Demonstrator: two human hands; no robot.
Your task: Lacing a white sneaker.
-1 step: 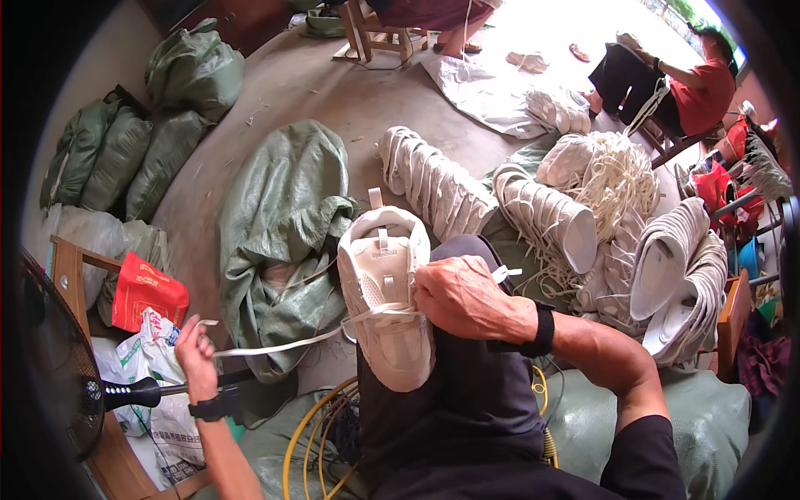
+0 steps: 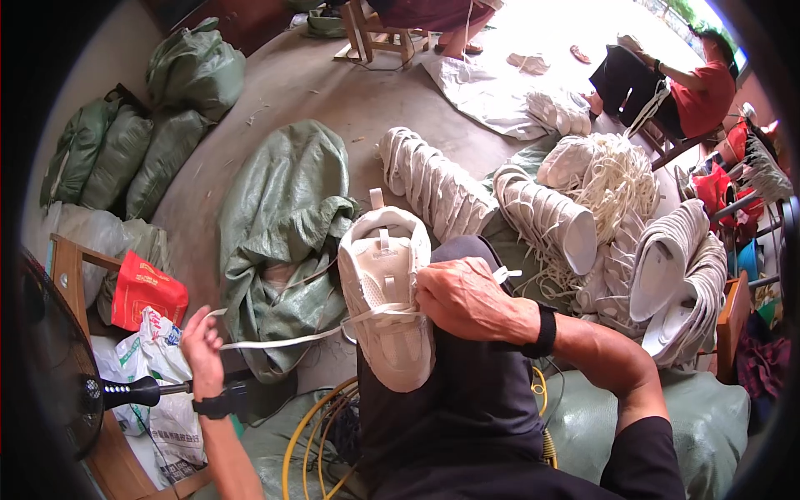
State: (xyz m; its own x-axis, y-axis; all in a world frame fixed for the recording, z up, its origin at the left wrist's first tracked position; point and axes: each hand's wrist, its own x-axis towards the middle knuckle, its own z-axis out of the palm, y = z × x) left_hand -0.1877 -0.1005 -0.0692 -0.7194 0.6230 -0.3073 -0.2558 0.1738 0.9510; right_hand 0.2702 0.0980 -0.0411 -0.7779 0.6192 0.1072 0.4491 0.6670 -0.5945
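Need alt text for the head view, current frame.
A person's right hand grips the edge of a pale shoe while their left hand holds a white lace running from it. Pale shoe stacks lie beyond to the right, a green sack ahead to the left.

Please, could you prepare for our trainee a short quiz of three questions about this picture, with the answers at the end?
1. True or false: the right hand is closer to the shoe than the left hand is.

2. Choose one. What stretches between the shoe and the left hand?
A) a red ribbon
B) a white lace
C) a black belt

3. Name the black thing at the left edge of the picture, partly lost in the dark rim.

Key:
1. True
2. B
3. A fan
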